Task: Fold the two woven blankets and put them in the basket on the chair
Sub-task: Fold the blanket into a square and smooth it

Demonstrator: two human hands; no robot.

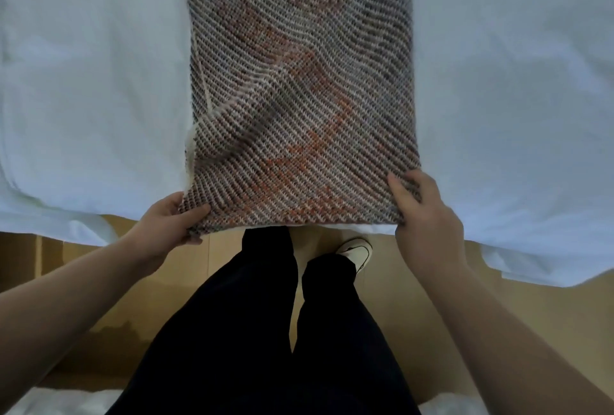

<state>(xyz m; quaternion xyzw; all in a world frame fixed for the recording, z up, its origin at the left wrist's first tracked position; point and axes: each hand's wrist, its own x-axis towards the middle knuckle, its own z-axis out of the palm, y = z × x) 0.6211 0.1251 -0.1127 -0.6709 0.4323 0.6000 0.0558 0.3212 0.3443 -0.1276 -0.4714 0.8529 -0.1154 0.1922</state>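
A woven blanket (299, 82), grey and cream with orange patches, lies as a long strip on the white bed, running from the near edge to the top of the view. My left hand (166, 225) grips its near left corner, thumb on top and fingers underneath. My right hand (422, 211) grips the near right corner in the same way. A crease runs diagonally through the lower left part of the blanket. No second blanket, basket or chair is in view.
The white bed sheet (515, 98) spreads to both sides of the blanket and hangs over the near edge. Below it are my dark trousers (265, 331), a white shoe (357, 250) and a wooden floor (415, 298).
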